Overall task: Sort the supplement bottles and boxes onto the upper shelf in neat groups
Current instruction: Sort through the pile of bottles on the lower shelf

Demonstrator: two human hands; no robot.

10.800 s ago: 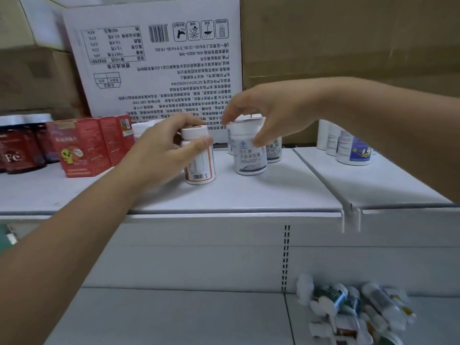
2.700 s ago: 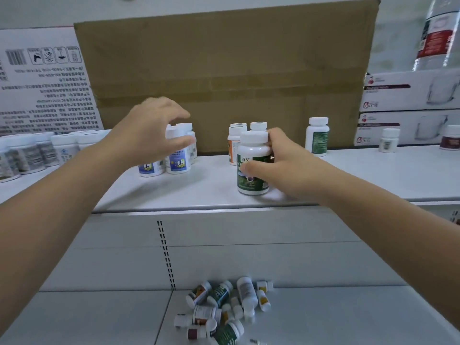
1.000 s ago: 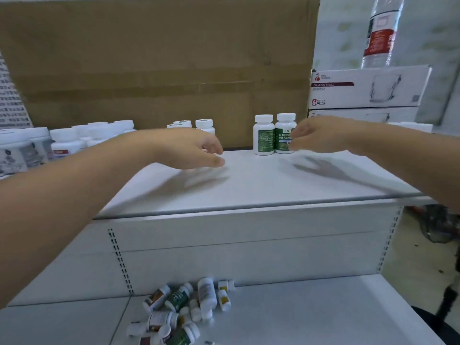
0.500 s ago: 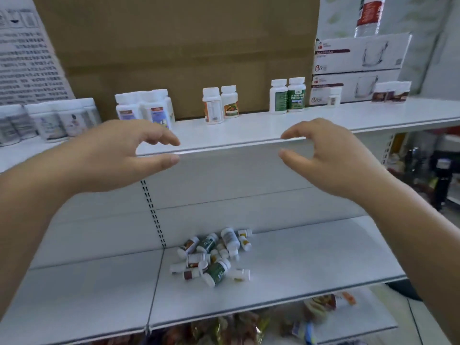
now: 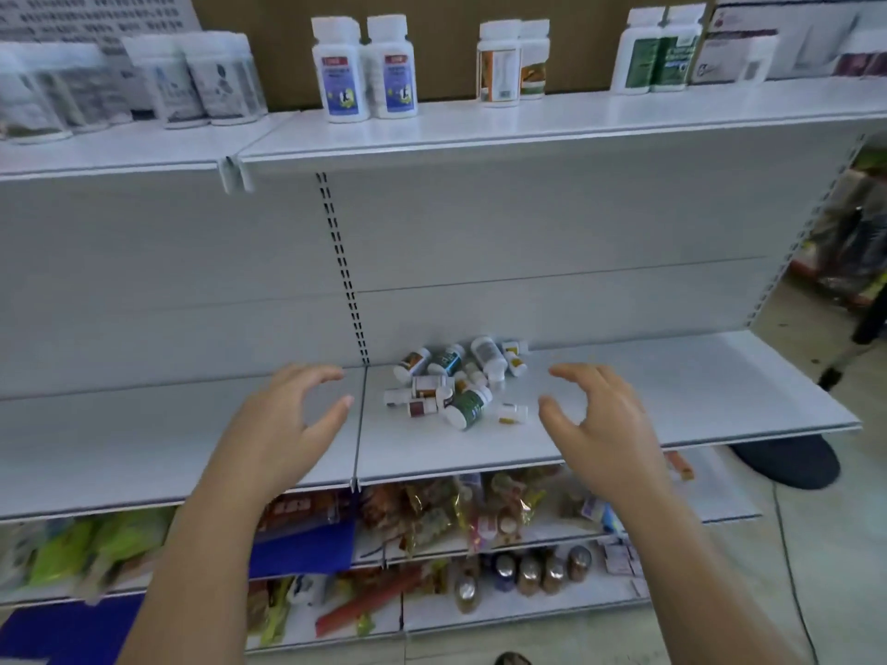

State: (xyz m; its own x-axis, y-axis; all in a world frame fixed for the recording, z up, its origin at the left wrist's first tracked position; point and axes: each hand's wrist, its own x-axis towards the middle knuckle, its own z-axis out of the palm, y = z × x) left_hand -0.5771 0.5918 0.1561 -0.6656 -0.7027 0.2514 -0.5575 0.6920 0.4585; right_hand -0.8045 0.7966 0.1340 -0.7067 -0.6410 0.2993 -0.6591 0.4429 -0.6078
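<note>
A heap of several small supplement bottles lies tipped over on the middle shelf, against the back panel. My left hand hovers left of the heap, fingers spread and loosely bent, holding nothing. My right hand hovers right of it in the same way, empty. On the upper shelf stand grouped bottles: grey-labelled ones at the left, two blue-labelled, two orange-labelled, two green-labelled.
A brown carton and white boxes stand behind the upper shelf. Snack packets and small jars fill the shelves below. The floor and a dark round object lie to the right.
Both hands have dropped from upper-shelf height to the middle shelf, either side of the heap. The view has tilted further down and closer in.
</note>
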